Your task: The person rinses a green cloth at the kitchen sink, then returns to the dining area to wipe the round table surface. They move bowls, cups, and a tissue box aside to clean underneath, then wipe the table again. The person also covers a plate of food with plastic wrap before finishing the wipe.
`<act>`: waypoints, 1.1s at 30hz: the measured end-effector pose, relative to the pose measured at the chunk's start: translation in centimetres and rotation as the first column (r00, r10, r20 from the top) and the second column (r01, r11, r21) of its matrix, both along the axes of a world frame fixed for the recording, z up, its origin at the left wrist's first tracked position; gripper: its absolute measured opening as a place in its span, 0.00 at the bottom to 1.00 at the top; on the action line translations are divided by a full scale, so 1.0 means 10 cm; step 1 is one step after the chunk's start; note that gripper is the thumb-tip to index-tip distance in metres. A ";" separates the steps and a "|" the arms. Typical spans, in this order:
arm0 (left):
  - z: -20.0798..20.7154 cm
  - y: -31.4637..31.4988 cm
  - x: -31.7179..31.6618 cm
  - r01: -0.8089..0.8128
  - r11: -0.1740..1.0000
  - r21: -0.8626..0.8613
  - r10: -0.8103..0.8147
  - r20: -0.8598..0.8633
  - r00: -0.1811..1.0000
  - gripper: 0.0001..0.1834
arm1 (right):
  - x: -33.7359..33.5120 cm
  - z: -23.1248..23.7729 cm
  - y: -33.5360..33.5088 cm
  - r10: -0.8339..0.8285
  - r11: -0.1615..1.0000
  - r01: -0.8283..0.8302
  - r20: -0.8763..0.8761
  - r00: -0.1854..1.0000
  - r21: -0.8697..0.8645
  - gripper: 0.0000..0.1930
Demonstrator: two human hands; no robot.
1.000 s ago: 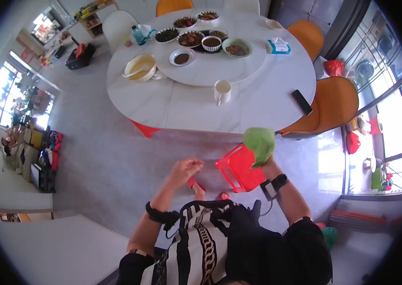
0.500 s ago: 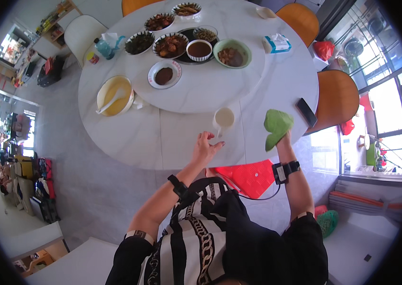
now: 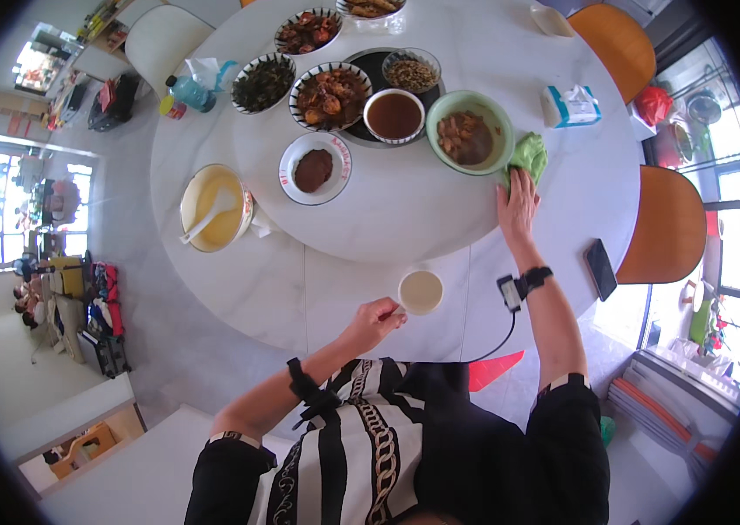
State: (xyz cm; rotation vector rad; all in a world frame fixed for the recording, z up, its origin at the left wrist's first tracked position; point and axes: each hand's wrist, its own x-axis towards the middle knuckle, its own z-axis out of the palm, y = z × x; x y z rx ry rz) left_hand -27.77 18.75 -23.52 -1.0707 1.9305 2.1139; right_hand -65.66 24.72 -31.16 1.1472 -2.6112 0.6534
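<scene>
1. Nearest you, your left hand [image 3: 374,324] pinches the handle of a smooth white mug [image 3: 420,305], which stands upright near the front edge of the marbled table [image 3: 352,293].
2. Farther on, your right hand [image 3: 519,206] lies with fingers stretched over a soft, crumpled green cloth [image 3: 531,156]; I cannot tell whether they grip it.
3. The step in hand seems to be handling mug and cloth together; your next move likely calls for a level mug and a firmly gathered cloth.
4. Just beside the cloth sits a round, glossy, pale-green bowl [image 3: 500,133] of chunky brown food.
</scene>
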 end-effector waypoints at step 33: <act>0.17 -1.37 -0.65 -0.397 0.918 0.006 0.386 -0.243 0.890 0.12 | -0.22 0.16 0.09 0.124 0.988 -0.121 0.023 0.992 -0.091 0.20</act>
